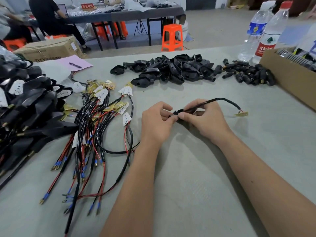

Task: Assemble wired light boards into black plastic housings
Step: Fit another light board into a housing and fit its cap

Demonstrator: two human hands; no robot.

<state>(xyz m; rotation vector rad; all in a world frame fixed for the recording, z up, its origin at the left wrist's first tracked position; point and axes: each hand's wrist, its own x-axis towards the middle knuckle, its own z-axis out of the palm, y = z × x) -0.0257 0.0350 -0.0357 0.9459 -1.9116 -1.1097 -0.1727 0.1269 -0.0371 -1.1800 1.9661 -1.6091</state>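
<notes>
My left hand (156,120) and my right hand (203,117) meet at the middle of the grey table, both pinching a small black plastic piece (175,113). A black cable (220,100) runs from that piece through my right hand's fingers and arcs right to a small light board (241,114) lying on the table. A heap of empty black housings (169,69) lies at the back centre. Loose wired light boards (102,106) with red and black wires spread out on the left.
Finished black housings with cables (25,110) pile up at the far left. Small black connector parts (248,72) lie beside a cardboard box (287,79) at the right. Two water bottles (265,31) stand behind it. A pink sheet with a pen (75,65) lies back left.
</notes>
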